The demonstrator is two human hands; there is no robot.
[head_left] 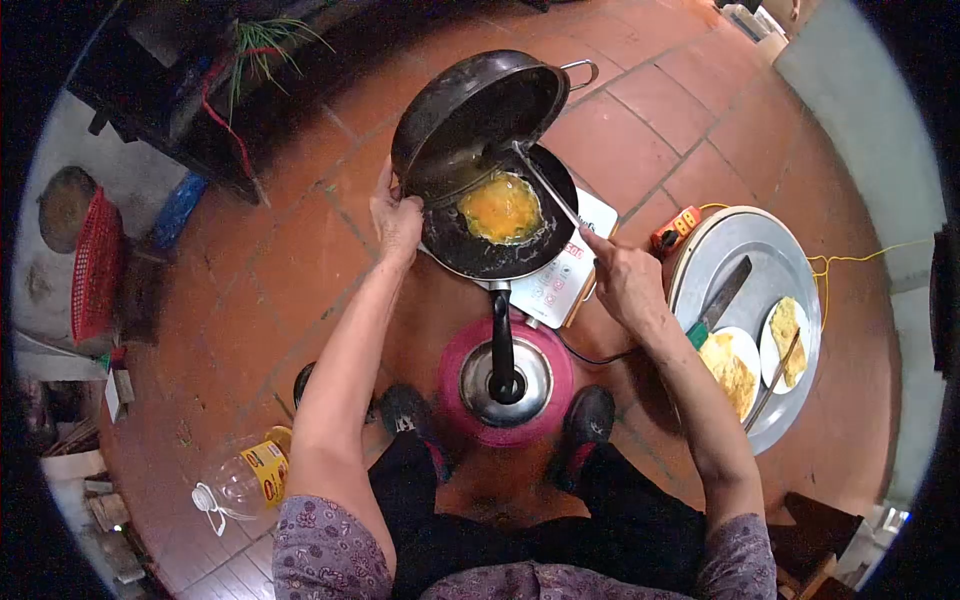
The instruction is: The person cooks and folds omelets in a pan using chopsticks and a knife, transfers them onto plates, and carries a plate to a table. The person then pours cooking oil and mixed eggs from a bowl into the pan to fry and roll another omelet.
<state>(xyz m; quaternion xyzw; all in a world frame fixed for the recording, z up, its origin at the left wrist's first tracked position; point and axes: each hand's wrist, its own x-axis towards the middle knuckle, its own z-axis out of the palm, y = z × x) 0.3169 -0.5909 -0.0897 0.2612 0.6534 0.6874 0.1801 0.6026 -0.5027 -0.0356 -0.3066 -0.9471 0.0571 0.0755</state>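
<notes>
My left hand [397, 222] is closed on the rim of a dark deep pot [470, 110], which is tilted on its side over the frying pan. My right hand [630, 285] grips a thin metal utensil [552, 190]; its far end reaches to the pot's lower rim, and its tip shape is unclear. Beaten egg [500, 210] lies in a yellow-orange pool in the black frying pan [480, 262]. Under the pan is a white cooker [560, 285]. The pan's handle points toward me, above a pink pot with a steel lid [530, 378].
To the right, a round metal tray [740, 240] holds a green-handled knife [722, 300], two plates of cooked egg [728, 370] and chopsticks. An orange power strip [677, 228] sits beside it. A plastic bottle [240, 480] lies at left; a red basket [95, 265] leans by the wall.
</notes>
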